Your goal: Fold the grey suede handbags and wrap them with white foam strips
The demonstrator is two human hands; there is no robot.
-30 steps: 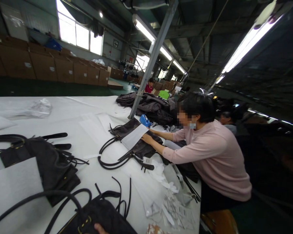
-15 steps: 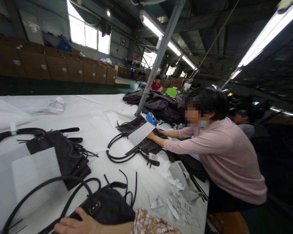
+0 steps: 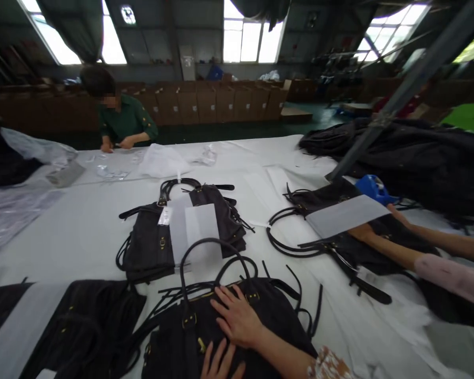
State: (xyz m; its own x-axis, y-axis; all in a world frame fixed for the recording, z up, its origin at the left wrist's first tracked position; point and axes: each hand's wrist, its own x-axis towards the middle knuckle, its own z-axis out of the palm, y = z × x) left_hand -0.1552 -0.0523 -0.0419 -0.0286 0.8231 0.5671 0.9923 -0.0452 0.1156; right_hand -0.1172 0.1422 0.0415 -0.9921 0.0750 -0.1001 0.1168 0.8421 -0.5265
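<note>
A black handbag (image 3: 276,300) with two looped handles and gold buckles lies on the table right in front of me. My right hand (image 3: 239,318) rests flat on the bag near its zipped top edge, fingers spread. Lower down, at the bottom edge of the view, my left hand (image 3: 220,363) also lies on the bag with fingers apart; its wrist is out of view. Just beyond is a stack of similar bags (image 3: 148,250) with a white paper sheet (image 3: 203,229) over it. Another dark bag pile (image 3: 82,326) with a white band lies to the left.
At right, a co-worker's hands (image 3: 363,231) press white paper around a black bag (image 3: 347,247). A blue tape dispenser (image 3: 373,188) sits near a slanted metal post (image 3: 363,139). Dark bags (image 3: 418,152) are heaped behind it. Across the table (image 3: 90,226) stands a person in green (image 3: 128,118).
My view has swung left from the co-worker in pink to the table ahead. My left hand has come into view on the bag, and the person in green now shows.
</note>
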